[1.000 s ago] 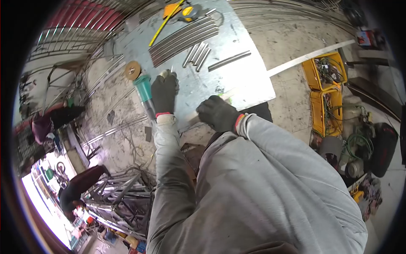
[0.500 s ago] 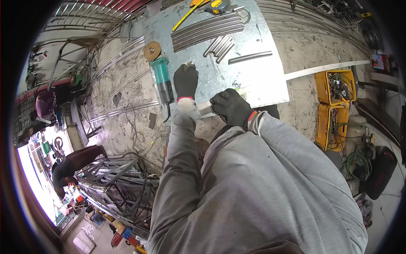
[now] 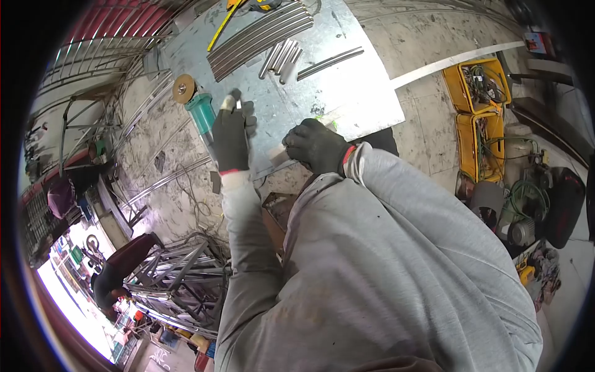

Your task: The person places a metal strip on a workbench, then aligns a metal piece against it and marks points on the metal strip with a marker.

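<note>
While seemingly pinching bright piece in left hand, apparently gripping pale block in right hand's fingers; next, likely requiring steadiness.

A small, slim piece, bright and silvery-white, shows at the left hand. Only a short tip is visible, pointing to about twelve o'clock; the hand hides the rest, so its full length and shape cannot be told. The tip sits over the desk at its eight o'clock.

The bar is pale greyish-beige, with a flat face and a straight end. It is at the desk's six o'clock, by the near edge. That end juts from the right hand towards eight o'clock. The piece is apart from it, towards eleven o'clock.
</note>
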Available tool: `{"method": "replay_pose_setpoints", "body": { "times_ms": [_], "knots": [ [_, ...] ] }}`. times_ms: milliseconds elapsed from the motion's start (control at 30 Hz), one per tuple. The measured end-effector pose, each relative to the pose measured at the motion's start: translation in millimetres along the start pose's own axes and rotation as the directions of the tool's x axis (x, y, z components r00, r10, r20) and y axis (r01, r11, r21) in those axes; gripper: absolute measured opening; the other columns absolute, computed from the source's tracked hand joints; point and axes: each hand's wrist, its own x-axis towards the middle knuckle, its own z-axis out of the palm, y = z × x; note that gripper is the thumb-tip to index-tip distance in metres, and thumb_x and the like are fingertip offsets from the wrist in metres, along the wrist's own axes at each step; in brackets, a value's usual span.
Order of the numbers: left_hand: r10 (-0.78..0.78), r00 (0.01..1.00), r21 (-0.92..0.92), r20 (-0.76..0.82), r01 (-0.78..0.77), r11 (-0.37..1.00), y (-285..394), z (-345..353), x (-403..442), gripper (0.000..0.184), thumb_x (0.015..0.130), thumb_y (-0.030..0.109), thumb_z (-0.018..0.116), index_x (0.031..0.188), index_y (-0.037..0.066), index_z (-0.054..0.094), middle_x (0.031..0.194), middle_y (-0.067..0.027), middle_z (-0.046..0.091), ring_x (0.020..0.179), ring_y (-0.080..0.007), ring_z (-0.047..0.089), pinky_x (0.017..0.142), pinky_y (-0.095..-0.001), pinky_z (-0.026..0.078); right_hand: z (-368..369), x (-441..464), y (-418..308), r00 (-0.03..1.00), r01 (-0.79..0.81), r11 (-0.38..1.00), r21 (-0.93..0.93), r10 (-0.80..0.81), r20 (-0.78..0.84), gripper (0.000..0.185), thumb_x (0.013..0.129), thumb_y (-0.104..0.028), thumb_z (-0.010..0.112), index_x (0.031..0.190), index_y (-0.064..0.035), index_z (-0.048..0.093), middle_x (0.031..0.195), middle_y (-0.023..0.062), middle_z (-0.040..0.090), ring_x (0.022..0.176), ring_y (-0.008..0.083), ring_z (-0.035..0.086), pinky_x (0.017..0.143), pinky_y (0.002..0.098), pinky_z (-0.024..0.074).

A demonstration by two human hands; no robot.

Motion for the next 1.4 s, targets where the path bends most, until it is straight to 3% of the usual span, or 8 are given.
{"method": "replay_pose_setpoints", "body": {
  "times_ms": [133,167,267,300,400,533,633,1400],
  "knots": [
    [0.08,0.935,-0.477,0.346,0.102,0.873,-50,-23,-13,0.038,0.114,0.016,0.056,0.147,-0.002,0.061,0.123,-0.0182,0.074,0.109,-0.0263,0.074,0.092,-0.0372,0.063,1,1,-3,0.999,-0.016,1.0,-0.018,0.017,0.047,0.021,0.084,-0.025,0.076,0.103,-0.0143,0.078,0.124,0.0042,0.07,0.119,0.0244,0.065,0.108,0.0446,0.049],
    [0.436,0.795,0.013,0.422,-0.486,0.874,-43,-19,-22,0.038,0.113,0.01,0.055,0.147,-0.006,0.059,0.129,-0.0197,0.073,0.119,-0.0266,0.073,0.099,-0.0369,0.062,2,0,-1,0.998,-0.039,0.999,0.011,0.038,0.052,0.025,0.083,-0.023,0.077,0.106,-0.0151,0.078,0.126,0.0046,0.071,0.121,0.0256,0.065,0.11,0.0452,0.0492],
    [0.073,0.953,-0.58,0.295,0.118,0.806,-6,8,-84,0.042,0.114,0.003,0.054,0.153,-0.011,0.052,0.143,-0.0194,0.072,0.145,-0.0204,0.063,0.115,-0.0374,0.057,7,-1,1,1.0,-0.01,0.997,0.076,0.007,0.03,0.031,0.079,-0.019,0.078,0.11,-0.0164,0.079,0.131,0.0054,0.071,0.125,0.0279,0.065,0.11,0.0478,0.05],
    [0.349,0.886,-0.069,0.306,-0.344,0.936,-6,1,-85,0.046,0.113,0.005,0.06,0.154,-0.012,0.05,0.14,-0.0199,0.073,0.14,-0.0219,0.067,0.113,-0.0368,0.058,8,-1,1,1.0,-0.008,0.998,0.058,0.008,0.005,0.031,0.078,-0.018,0.078,0.11,-0.0165,0.079,0.132,0.0055,0.071,0.125,0.0284,0.065,0.11,0.049,0.0505],
    [0.619,0.724,0.338,0.305,-0.69,0.64,-27,-11,-77,0.045,0.111,0.009,0.069,0.149,-0.011,0.056,0.129,-0.0203,0.075,0.121,-0.0267,0.076,0.103,-0.0373,0.063,5,1,1,1.0,0.017,0.997,0.074,-0.016,-0.016,0.031,0.079,-0.018,0.078,0.11,-0.0152,0.079,0.135,0.006,0.072,0.124,0.0296,0.066,0.109,0.0514,0.0513],
    [0.229,0.971,-0.337,0.075,-0.191,0.922,-19,-21,-85,0.024,0.107,0.01,0.075,0.128,-0.002,0.076,0.111,-0.0122,0.074,0.097,-0.0176,0.074,0.091,-0.0354,0.064,6,1,-2,0.999,-0.026,0.997,0.067,0.025,0.022,0.026,0.086,-0.018,0.077,0.112,-0.0133,0.079,0.133,0.0059,0.073,0.122,0.0305,0.067,0.109,0.0513,0.0514],
    [0.08,0.997,-0.364,0.017,-0.069,0.929,-10,-19,-87,0.033,0.108,0.014,0.075,0.135,-0.005,0.073,0.105,-0.0079,0.073,0.092,-0.0164,0.073,0.089,-0.0304,0.062,4,1,-2,0.996,-0.05,0.999,0.012,0.049,0.074,0.026,0.091,-0.022,0.074,0.115,-0.0149,0.078,0.137,0.0052,0.073,0.129,0.0285,0.066,0.113,0.0501,0.0488],
    [0.115,0.93,0.271,0.348,-0.218,0.937,-1,98,-71,0.024,0.1,0.009,0.077,0.12,-0.003,0.081,0.099,-0.0049,0.08,0.088,-0.0091,0.07,0.077,-0.0271,0.056,14,-2,-2,0.958,-0.243,0.965,0.099,0.223,0.18,0.03,0.093,-0.018,0.07,0.121,-0.0127,0.081,0.125,0.0098,0.078,0.126,0.0349,0.07,0.104,0.0447,0.0578]
  ]
}}
